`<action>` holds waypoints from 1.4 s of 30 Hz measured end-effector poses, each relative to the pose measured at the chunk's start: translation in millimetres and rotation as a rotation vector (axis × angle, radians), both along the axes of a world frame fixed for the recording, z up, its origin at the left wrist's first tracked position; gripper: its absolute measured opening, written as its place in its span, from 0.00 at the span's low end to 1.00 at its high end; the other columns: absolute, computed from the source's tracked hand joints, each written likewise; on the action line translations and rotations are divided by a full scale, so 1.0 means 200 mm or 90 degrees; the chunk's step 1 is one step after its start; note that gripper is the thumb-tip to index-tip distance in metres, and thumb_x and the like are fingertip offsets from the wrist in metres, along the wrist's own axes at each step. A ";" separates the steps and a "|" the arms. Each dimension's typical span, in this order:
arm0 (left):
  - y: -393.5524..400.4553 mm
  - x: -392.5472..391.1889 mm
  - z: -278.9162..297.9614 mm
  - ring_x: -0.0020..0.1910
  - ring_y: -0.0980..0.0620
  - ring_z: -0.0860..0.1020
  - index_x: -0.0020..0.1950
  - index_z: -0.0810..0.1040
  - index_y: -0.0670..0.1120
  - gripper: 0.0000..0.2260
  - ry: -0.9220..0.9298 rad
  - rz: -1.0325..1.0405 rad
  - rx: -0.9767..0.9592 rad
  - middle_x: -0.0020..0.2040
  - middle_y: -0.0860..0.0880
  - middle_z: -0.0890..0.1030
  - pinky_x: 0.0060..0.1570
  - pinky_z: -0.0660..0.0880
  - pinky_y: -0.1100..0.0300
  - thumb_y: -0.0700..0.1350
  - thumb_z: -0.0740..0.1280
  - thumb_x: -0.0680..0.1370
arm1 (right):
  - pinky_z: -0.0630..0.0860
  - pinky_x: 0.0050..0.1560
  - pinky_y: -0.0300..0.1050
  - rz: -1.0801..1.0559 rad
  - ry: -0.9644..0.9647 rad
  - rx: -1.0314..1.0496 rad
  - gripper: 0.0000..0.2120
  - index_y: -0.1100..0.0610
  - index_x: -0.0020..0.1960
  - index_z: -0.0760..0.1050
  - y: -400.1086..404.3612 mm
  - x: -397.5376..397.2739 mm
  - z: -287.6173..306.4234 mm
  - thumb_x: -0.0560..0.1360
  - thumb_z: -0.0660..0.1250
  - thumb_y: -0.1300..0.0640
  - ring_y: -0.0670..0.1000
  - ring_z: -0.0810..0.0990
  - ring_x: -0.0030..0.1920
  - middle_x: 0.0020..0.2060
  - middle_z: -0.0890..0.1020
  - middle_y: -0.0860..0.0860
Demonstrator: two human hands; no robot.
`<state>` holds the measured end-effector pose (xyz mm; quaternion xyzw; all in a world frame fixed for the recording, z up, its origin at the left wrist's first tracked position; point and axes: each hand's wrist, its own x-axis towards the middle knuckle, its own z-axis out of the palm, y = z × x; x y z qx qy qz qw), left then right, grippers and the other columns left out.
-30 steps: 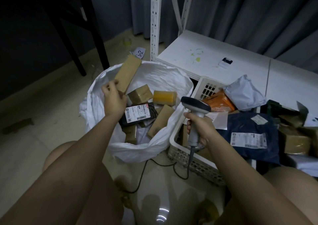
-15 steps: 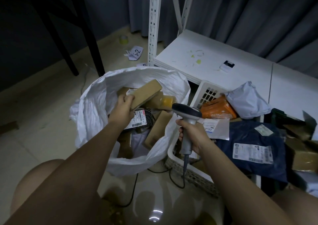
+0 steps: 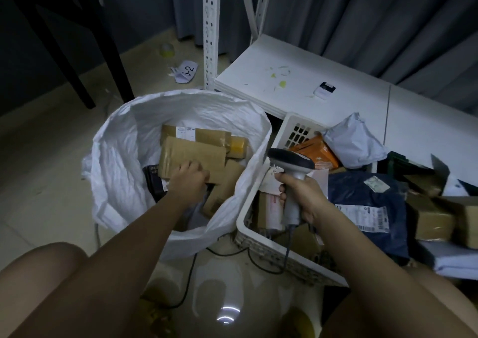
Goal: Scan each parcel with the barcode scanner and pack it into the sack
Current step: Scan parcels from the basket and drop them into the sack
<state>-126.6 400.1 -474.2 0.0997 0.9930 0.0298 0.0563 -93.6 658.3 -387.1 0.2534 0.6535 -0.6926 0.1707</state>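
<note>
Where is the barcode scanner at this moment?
The scanner is right of centre in the head view, upright in the right hand, over the near-left corner of the white basket, just right of the sack.

brown parcel [image 3: 191, 156] lowered into sack [image 3: 116, 161], left hand [image 3: 190, 178] on it
</note>
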 end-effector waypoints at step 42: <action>1.06 -0.01 -0.06 0.44 0.47 0.81 0.58 0.82 0.47 0.12 0.084 -0.147 0.431 0.46 0.44 0.84 0.40 0.77 0.56 0.45 0.64 0.78 | 0.72 0.30 0.43 -0.078 -0.005 0.068 0.06 0.59 0.41 0.75 0.91 -0.17 -0.04 0.75 0.69 0.60 0.49 0.71 0.26 0.26 0.73 0.52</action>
